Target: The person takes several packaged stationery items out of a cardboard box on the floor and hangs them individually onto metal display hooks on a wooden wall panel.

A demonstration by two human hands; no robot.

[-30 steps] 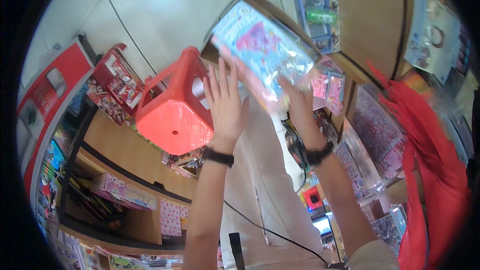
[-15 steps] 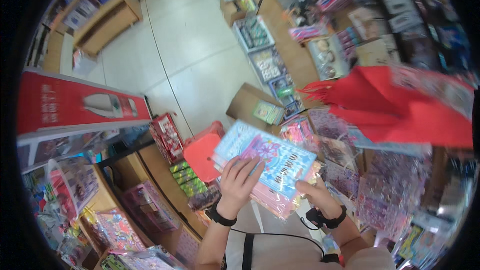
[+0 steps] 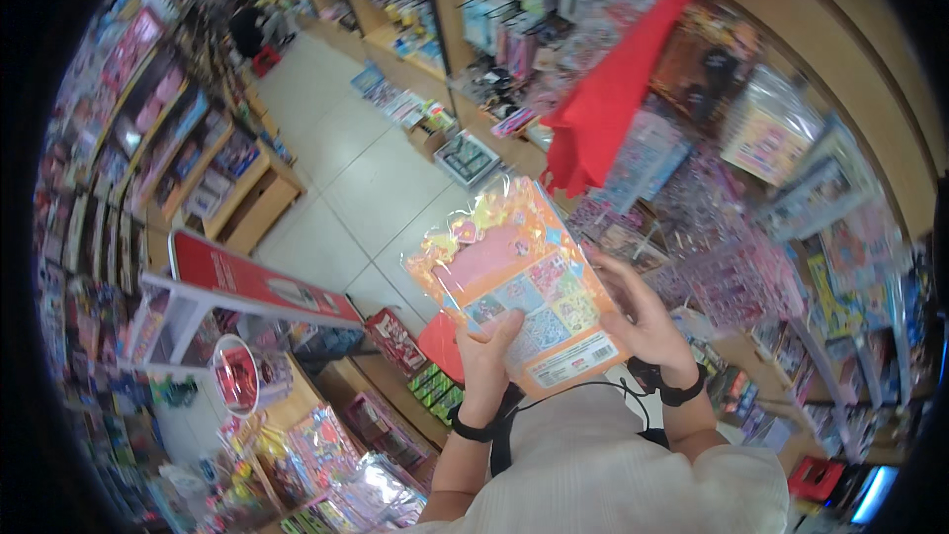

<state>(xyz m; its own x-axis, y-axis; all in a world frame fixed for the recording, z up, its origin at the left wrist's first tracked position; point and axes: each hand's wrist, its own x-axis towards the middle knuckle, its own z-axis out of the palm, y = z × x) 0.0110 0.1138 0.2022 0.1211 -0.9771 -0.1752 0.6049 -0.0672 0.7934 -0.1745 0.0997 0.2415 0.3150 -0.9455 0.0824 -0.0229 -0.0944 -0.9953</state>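
An orange flat package [image 3: 554, 346] in clear wrap, with a pink shape and small coloured pictures, is held upright between my hands. My left hand [image 3: 484, 356] grips its lower left with the thumb over the printed face. My right hand [image 3: 643, 326] grips the right edge, its fingers partly behind the package. A red plastic stool [image 3: 438, 344] is partly hidden beyond my left hand. Above the package hangs a red cloth [image 3: 603, 109] among wrapped goods.
Goods-filled shelves line both sides of a tiled aisle [image 3: 346, 168]. A red signboard [image 3: 247, 277] stands at left. A person [image 3: 252, 35] is low at the aisle's far end. Pink wrapped items [image 3: 722, 257] crowd the right, and cartons [image 3: 445, 153] sit along the aisle.
The view has swung up along the aisle. The package in my hands has changed from a light-blue face to an orange one, and both hands have shifted their grip on its sides.
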